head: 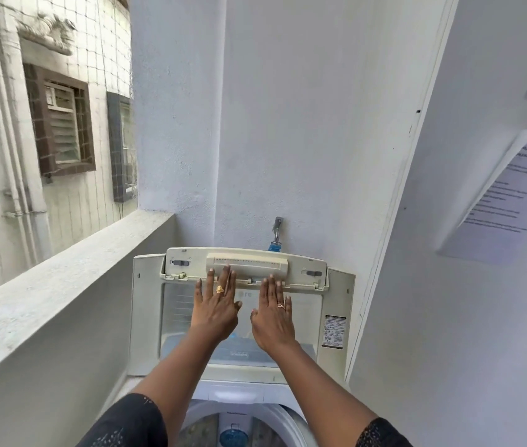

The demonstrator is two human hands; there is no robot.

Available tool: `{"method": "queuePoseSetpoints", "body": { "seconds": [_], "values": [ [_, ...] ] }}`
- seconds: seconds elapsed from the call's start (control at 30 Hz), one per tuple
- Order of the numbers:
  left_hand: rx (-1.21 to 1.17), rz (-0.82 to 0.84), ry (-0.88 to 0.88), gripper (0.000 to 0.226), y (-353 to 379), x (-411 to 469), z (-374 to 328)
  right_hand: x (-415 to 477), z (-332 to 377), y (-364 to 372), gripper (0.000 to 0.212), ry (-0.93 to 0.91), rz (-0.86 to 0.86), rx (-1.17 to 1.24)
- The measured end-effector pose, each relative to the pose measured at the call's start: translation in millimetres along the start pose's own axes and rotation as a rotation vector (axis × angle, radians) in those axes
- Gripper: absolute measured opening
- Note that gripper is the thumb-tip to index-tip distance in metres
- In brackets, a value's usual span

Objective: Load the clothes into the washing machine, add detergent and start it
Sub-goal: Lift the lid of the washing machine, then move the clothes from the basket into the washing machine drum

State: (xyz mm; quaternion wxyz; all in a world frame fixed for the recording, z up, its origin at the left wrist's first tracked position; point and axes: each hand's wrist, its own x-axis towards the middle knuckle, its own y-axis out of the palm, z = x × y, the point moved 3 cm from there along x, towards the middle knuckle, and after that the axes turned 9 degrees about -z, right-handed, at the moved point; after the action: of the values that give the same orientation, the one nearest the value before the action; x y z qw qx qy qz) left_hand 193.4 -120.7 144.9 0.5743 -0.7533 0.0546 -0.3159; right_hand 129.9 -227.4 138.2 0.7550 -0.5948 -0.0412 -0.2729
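A white top-loading washing machine stands below me in a narrow balcony corner. Its lid is raised upright against the back wall, inner side toward me. My left hand and my right hand lie flat on the lid's clear panel, fingers spread and pointing up, the left fingertips reaching the lid's top handle strip. Neither hand holds anything. The drum opening shows at the bottom edge, with a blue round part at its centre. No clothes or detergent are in view.
A tap with a blue hose end juts from the wall just behind the lid. A waist-high balcony ledge runs along the left, netting above it. A white wall with printed paper sheets closes the right side.
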Motion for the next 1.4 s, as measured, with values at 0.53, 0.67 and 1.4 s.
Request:
{"method": "queuePoseSetpoints", "body": {
  "seconds": [0.53,0.67,1.4],
  "values": [
    [-0.076,0.148,0.062,0.064,59,-128,-72,-132,-60,12,0.064,0.078,0.135,-0.151],
    [-0.096,0.174,0.090,0.064,71,-143,-108,-154,-95,8,0.064,0.114,0.167,-0.148],
    [-0.189,0.545,0.001,0.056,268,-229,-420,-259,-502,22,0.062,0.452,0.435,-0.064]
  ]
}}
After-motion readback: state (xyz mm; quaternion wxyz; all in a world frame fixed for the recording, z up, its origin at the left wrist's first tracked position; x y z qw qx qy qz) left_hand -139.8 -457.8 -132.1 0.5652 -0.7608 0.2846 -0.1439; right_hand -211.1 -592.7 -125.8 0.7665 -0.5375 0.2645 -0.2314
